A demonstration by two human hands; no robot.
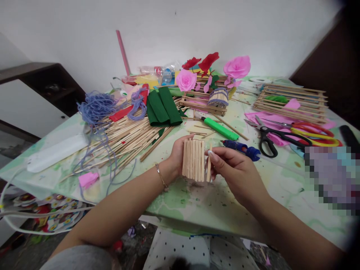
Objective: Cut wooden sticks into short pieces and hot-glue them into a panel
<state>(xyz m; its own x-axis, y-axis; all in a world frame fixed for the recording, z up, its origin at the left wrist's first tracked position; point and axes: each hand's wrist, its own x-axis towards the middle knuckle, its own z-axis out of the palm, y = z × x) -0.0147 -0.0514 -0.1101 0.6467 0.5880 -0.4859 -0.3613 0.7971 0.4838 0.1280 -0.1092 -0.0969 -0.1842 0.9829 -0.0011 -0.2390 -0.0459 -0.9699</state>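
My left hand [177, 155] is closed around the left side of a small panel of short wooden sticks [193, 160], held upright above the table's near edge. The sticks stand side by side on what looks like a clear backing. Between the thumb and fingers of my right hand [229, 165] is a single short wooden stick [208, 168], at the panel's right edge. Whether that stick touches the panel I cannot tell. Just beyond my right hand lies a blue glue gun [242, 148], and a green utility knife [221, 128] rests behind the panel.
Long wooden sticks [132, 140] and purple yarn [97, 107] spread over the left, by a white power strip [57, 153]. Folded green paper [164, 107] lies mid-table. Black scissors [267, 138] are at right, before a stick frame [291, 103]. Pink paper flowers [237, 67] stand behind.
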